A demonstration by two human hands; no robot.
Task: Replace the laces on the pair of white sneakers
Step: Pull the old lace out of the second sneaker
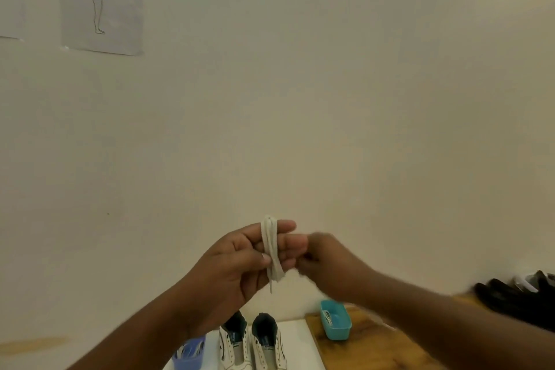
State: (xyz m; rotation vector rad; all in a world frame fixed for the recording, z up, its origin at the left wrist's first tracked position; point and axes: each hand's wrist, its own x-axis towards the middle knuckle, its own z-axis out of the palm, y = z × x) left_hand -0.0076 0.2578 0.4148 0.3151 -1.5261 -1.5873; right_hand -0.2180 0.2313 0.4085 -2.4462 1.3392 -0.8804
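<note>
A folded white shoelace [271,249] stands upright in front of the wall, pinched between the thumb and fingers of my left hand [240,261]. My right hand [326,261] is beside it, blurred, its fingers curled near the lace's lower end; whether it grips the lace is unclear. Below, two white sneakers without laces stand side by side on a white surface: the left one [235,348] and the right one [268,348], heels toward the wall.
A teal tray [338,324] holding white laces sits on a wooden board [369,348] to the right. A blue container [189,354] stands left of the sneakers. Dark objects [516,297] lie at the far right. Paper drawings hang on the wall.
</note>
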